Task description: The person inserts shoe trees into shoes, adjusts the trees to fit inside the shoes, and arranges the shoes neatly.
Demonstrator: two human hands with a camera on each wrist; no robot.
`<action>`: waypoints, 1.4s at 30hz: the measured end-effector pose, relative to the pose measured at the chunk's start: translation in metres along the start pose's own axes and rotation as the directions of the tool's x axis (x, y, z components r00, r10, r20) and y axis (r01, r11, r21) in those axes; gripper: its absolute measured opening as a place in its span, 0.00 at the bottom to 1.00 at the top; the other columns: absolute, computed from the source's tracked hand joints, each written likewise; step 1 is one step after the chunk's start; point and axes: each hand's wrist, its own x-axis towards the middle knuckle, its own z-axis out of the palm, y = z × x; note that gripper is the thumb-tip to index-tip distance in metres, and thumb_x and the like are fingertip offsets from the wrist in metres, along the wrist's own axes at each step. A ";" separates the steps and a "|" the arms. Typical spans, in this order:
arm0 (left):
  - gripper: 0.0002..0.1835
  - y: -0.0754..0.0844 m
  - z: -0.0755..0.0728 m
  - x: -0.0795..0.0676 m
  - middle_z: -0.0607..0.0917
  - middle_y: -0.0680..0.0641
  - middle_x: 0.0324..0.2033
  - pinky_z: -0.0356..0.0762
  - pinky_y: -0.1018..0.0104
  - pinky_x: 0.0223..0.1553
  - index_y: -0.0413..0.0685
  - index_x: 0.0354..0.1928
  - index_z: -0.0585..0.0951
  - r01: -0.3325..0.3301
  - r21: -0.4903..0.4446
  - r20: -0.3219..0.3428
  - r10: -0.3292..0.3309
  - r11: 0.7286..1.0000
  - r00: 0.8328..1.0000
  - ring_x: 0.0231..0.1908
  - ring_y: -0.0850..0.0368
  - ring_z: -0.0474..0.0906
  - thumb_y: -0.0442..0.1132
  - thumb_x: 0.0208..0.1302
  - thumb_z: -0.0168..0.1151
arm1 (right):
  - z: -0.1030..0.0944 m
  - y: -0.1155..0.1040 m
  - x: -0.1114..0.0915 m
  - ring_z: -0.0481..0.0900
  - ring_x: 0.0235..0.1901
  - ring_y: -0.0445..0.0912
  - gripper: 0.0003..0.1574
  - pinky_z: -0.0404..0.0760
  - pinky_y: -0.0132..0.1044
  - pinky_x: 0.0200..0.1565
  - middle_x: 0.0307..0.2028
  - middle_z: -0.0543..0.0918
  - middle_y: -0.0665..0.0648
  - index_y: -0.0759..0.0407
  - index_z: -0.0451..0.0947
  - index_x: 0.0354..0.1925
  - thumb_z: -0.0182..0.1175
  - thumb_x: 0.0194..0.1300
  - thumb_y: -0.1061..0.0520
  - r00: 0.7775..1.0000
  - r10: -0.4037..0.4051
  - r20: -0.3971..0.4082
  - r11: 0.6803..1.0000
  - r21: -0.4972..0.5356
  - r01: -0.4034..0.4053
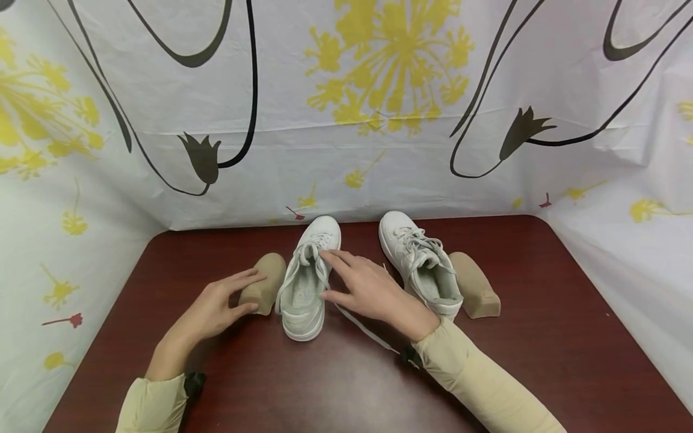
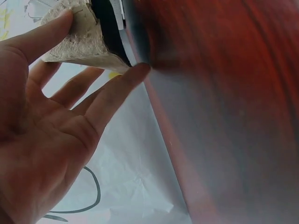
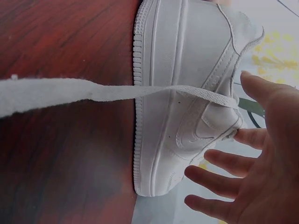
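Beside the left white sneaker (image 1: 319,240) lies a beige moulded shoe insert (image 1: 267,273), blunt end towards me. My left hand (image 1: 216,304) reaches over the insert's left side, fingers loosely spread; in the left wrist view the thumb (image 2: 56,25) overlaps the insert's blunt end (image 2: 81,39). My right hand (image 1: 368,285) is at the right side of this sneaker, its fingers extended towards the tongue and laces. In the right wrist view a fingertip is right at the shoe opening, and a loose lace (image 3: 117,92) hangs down the sneaker's side (image 3: 173,116) onto the table.
To the right stands a second white sneaker (image 1: 400,240), laces loose, partly behind my right wrist. Another beige insert (image 1: 473,282) lies against its right side. The dark red tabletop (image 1: 541,361) ends at a white patterned sheet (image 1: 325,150) at the back and sides.
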 end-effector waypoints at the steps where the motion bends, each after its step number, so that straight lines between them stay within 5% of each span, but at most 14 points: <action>1: 0.33 0.000 0.000 0.000 0.75 0.40 0.65 0.69 0.41 0.60 0.52 0.65 0.77 0.002 -0.002 0.002 -0.002 1.000 1.000 0.65 0.40 0.70 0.36 0.56 0.75 | 0.001 0.000 0.000 0.77 0.59 0.56 0.49 0.77 0.52 0.55 0.68 0.70 0.54 0.46 0.57 0.76 0.58 0.66 0.30 1.000 0.004 0.002 1.000 0.001 -0.004; 9: 0.33 0.001 0.001 0.000 0.77 0.42 0.64 0.72 0.45 0.58 0.54 0.65 0.79 -0.014 -0.008 -0.026 0.014 1.000 1.000 0.63 0.41 0.72 0.36 0.54 0.76 | 0.002 -0.001 0.000 0.78 0.58 0.53 0.49 0.81 0.51 0.48 0.68 0.70 0.52 0.44 0.55 0.77 0.58 0.66 0.30 1.000 0.024 0.000 1.000 0.015 -0.024; 16: 0.33 0.004 -0.003 -0.001 0.78 0.46 0.63 0.71 0.80 0.53 0.56 0.62 0.81 -0.024 -0.098 -0.080 0.016 0.995 0.997 0.61 0.46 0.75 0.35 0.50 0.79 | 0.004 -0.001 0.002 0.74 0.62 0.48 0.49 0.82 0.49 0.48 0.68 0.69 0.51 0.43 0.54 0.77 0.59 0.66 0.31 1.000 0.029 0.006 0.998 0.051 -0.029; 24: 0.31 0.008 -0.006 -0.001 0.76 0.44 0.64 0.83 0.67 0.41 0.52 0.62 0.81 -0.028 -0.206 -0.082 0.011 0.978 0.997 0.52 0.56 0.80 0.35 0.54 0.76 | 0.005 -0.001 0.000 0.77 0.59 0.48 0.49 0.83 0.50 0.40 0.69 0.68 0.50 0.40 0.53 0.77 0.58 0.66 0.30 0.998 0.061 0.018 0.996 0.065 -0.062; 42: 0.27 0.005 -0.002 0.001 0.79 0.48 0.58 0.77 0.75 0.40 0.54 0.59 0.83 -0.005 -0.256 -0.134 -0.031 0.967 0.991 0.46 0.65 0.76 0.34 0.54 0.76 | 0.009 0.002 -0.001 0.80 0.53 0.49 0.49 0.84 0.47 0.40 0.70 0.66 0.50 0.40 0.52 0.78 0.57 0.67 0.30 0.998 0.055 0.014 0.993 0.104 -0.056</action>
